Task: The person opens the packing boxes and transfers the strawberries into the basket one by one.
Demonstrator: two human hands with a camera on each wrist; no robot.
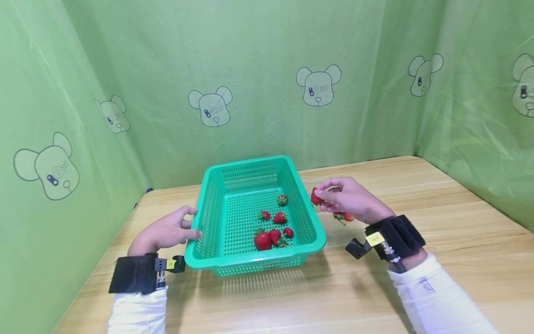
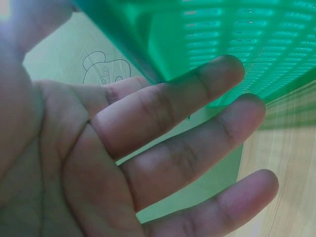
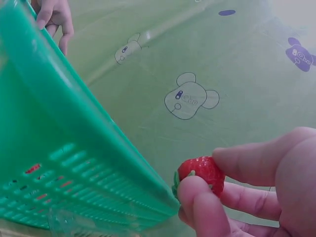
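A green plastic basket (image 1: 254, 256) with slotted walls holds several red strawberries (image 1: 263, 240), mostly toward its near right part. At the left rim, my left hand (image 1: 168, 228) holds the basket, thumb over the edge and the other fingers outside, fairly straight along the wall (image 2: 217, 29). Just beyond the right rim, my right hand (image 1: 348, 199) pinches a strawberry (image 3: 202, 170) between thumb and fingertips. Its green leaves point toward the basket in the right wrist view. Below the right hand, more strawberries (image 1: 348, 216) show on the table, partly hidden by it.
The basket stands on a light wood-grain table (image 1: 438, 260). Clear plastic (image 3: 66, 222) lies beside the basket's right wall. Green curtains (image 1: 258, 55) printed with bear heads enclose the table's back and sides.
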